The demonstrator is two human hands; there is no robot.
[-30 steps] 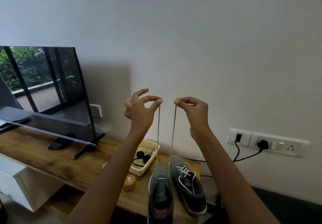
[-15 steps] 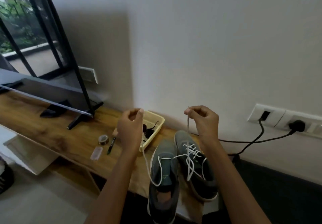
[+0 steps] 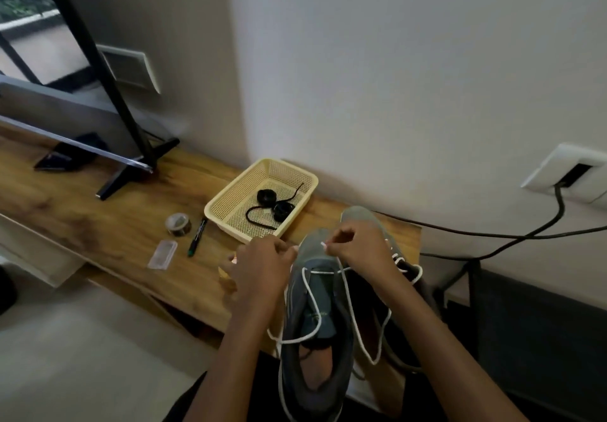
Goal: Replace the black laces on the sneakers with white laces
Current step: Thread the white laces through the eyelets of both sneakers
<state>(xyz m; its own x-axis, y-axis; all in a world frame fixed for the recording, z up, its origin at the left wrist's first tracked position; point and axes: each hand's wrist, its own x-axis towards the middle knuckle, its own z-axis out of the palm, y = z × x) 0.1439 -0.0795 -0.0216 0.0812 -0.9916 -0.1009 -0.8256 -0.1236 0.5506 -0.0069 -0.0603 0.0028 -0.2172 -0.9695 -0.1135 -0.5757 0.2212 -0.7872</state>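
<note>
Two grey sneakers stand side by side on the wooden table's right end. The near sneaker (image 3: 315,349) has a white lace (image 3: 353,310) threaded through its lowest eyelets, with both ends hanging in loose loops. My left hand (image 3: 262,264) pinches one lace end just left of the toe. My right hand (image 3: 358,247) pinches the other end over the toe. The far sneaker (image 3: 404,349) is partly hidden behind my right arm and carries white lacing. Black laces (image 3: 271,206) lie coiled in a yellow basket (image 3: 226,205).
A tape roll (image 3: 178,223), a pen (image 3: 197,237) and a small clear packet (image 3: 162,254) lie left of the basket. A TV on black feet (image 3: 131,172) stands at the back left. Black cables (image 3: 492,234) run from a wall socket (image 3: 571,172) behind the sneakers.
Both hands have come down from head height to just above the near sneaker's toe, and the lace now hangs slack in loops. The view has tilted down toward the table.
</note>
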